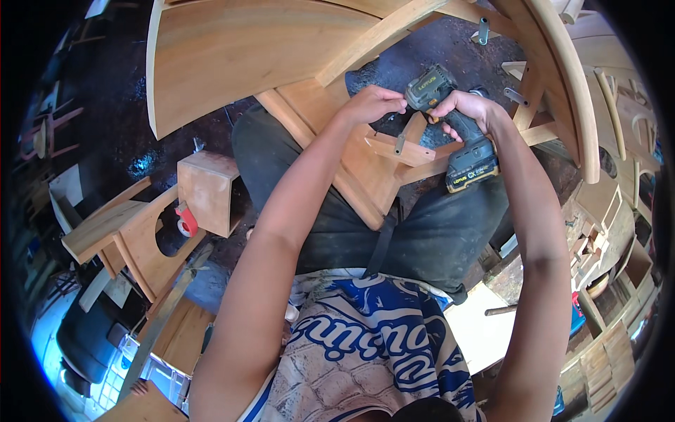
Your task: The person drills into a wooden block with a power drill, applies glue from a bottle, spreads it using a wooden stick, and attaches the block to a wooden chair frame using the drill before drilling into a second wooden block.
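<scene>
My right hand (467,112) is wrapped round the grip of a dark cordless impact driver (472,151), its battery base pointing toward me. Near the driver's front end, the fingers of my left hand (376,104) are pinched together; whatever they hold is too small to make out. Below both hands lies a light wooden furniture frame (295,116), resting across my lap, with curved rails and a broad panel (239,60). A short wooden brace (394,149) spans its corner, and a metal bolt (399,144) stands out of that brace.
More metal bolts (484,32) stick out of the frame's far and right parts. At the left are a wooden box (204,190), a red tape roll (186,219) and another wooden piece with a round cutout (144,235). Wood parts (608,359) are piled at the right.
</scene>
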Tool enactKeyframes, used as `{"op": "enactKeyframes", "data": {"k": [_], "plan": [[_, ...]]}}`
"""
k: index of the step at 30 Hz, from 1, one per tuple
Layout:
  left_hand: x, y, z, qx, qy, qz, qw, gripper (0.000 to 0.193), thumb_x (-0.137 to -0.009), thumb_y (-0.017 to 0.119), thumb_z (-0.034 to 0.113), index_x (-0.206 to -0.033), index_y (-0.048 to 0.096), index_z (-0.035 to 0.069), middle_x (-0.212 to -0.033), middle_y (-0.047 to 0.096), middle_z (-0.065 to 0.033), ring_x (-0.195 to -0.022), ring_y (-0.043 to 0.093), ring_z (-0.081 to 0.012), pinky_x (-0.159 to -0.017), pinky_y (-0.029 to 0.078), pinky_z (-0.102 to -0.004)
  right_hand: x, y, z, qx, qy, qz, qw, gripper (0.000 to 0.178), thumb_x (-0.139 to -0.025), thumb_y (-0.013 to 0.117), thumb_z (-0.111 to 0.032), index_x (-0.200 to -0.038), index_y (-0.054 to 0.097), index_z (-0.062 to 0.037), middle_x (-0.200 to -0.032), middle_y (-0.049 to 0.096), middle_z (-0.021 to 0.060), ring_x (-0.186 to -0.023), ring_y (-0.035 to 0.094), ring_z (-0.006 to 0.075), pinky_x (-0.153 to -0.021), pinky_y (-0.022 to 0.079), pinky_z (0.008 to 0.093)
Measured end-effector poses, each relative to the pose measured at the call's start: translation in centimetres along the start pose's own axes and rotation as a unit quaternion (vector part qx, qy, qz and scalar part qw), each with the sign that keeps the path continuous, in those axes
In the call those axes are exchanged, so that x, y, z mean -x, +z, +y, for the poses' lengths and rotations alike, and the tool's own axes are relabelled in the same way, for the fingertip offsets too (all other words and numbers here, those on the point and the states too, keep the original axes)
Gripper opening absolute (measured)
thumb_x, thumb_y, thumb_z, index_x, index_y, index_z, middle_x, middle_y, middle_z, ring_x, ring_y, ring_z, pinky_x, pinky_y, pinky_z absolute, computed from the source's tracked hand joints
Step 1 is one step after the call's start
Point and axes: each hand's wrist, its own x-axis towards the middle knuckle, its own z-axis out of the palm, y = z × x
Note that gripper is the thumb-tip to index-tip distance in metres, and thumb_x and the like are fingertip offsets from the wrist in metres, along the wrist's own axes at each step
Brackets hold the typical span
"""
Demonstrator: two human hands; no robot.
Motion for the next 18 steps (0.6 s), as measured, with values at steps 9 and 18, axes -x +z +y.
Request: {"op": "enactKeyframes", "data": {"k": [9,18], "plan": [[0.3,0.0,-0.4,0.0,-0.012,-0.001,1.0,0.037,-0.099,0.07,0.03,-0.125,0.073,0.003,-0.11,0.078,-0.0058,-0.108,0.067,-0.0115,-0.099,0.049,-0.0283,0.1,0.4,-0.2,0.001,0.011,0.0,1.0,0.021,-0.085,0.076,-0.025,-0.088,0.064,-0.0083,-0.067,0.063,0.0057,-0.051,0.06,0.0173,-0.049,0.052,0.0359],[-0.2,-0.8,-1.0,0.1,-0.041,-0.014,0.994,0.036,-0.099,0.064,0.028,-0.12,0.074,0.0,-0.107,0.077,-0.0105,-0.102,0.069,-0.0154,-0.096,0.051,-0.0307,-0.8,0.3,-1.7,0.046,0.029,-0.015,0.998,0.019,-0.085,0.075,-0.022,-0.091,0.065,-0.0073,-0.067,0.063,0.0074,-0.052,0.06,0.0184,-0.05,0.052,0.0354]]}}
